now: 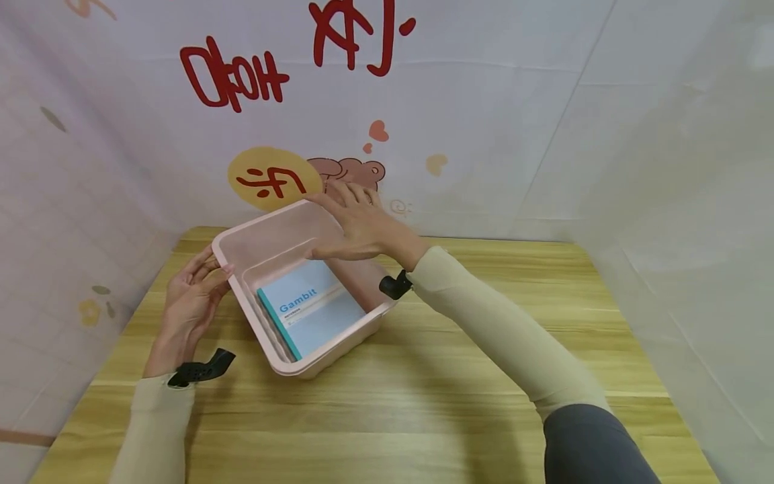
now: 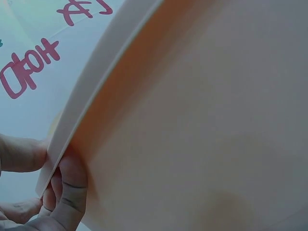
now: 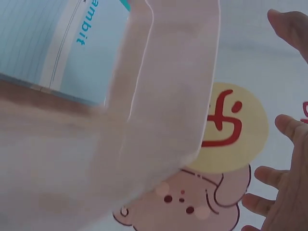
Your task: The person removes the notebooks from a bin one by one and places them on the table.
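A pale blue notebook point(image 1: 314, 309) with a teal spine, labelled "Gambit" and, in small print, "NOTEBOOK", lies inside a pink bin point(image 1: 272, 236). The bin is over a wooden tabletop point(image 1: 393, 403); whether its base touches is hard to tell. Behind the bin, a pale backdrop point(image 1: 502, 134) carries red characters. At the bin's left rim, the left hand point(image 1: 192, 296) pinches – its wrist view alone shows fingers curled beneath. By the bin's far right corner, the right hand point(image 1: 359, 225) spreads wide, holding nothing – its wrist view shows a gap from the rim.
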{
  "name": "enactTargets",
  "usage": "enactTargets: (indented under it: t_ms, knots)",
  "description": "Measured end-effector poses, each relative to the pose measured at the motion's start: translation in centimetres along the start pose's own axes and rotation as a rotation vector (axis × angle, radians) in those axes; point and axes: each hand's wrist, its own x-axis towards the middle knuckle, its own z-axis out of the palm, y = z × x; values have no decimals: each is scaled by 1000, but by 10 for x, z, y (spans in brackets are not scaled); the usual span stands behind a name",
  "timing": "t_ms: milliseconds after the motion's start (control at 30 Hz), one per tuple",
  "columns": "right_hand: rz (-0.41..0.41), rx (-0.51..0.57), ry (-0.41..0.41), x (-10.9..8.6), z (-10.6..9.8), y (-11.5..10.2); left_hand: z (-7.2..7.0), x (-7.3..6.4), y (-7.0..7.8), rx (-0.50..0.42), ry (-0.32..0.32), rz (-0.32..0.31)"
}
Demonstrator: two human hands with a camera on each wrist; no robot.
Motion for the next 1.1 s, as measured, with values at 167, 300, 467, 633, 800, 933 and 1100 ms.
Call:
enactTargets:
  t_ms: [167, 300, 467, 633, 800, 933, 1100]
  knots:
    - [-5, -10, -44, 14, 10, -13, -3, -2, -1, 10, -9, 10]
    - [-13, 4, -83, 23, 21, -22, -3, -3, -2, 10, -3, 5]
    - [-26, -1, -122, 35, 33, -32, -1, 0, -2, 1, 0, 16]
    - [-57, -42, -171, 44, 45, -38, 1, 0, -3, 10, 6, 16]
    - [-93, -93, -221, 51, 61, -42, 1, 0, -4, 5, 18, 8]
    - [-88, -143, -274, 55, 74, -46, 2, 1, -4, 0, 27, 7]
    - [-85, -222, -309, 62, 91, -50, 3, 0, -4, -1, 41, 7]
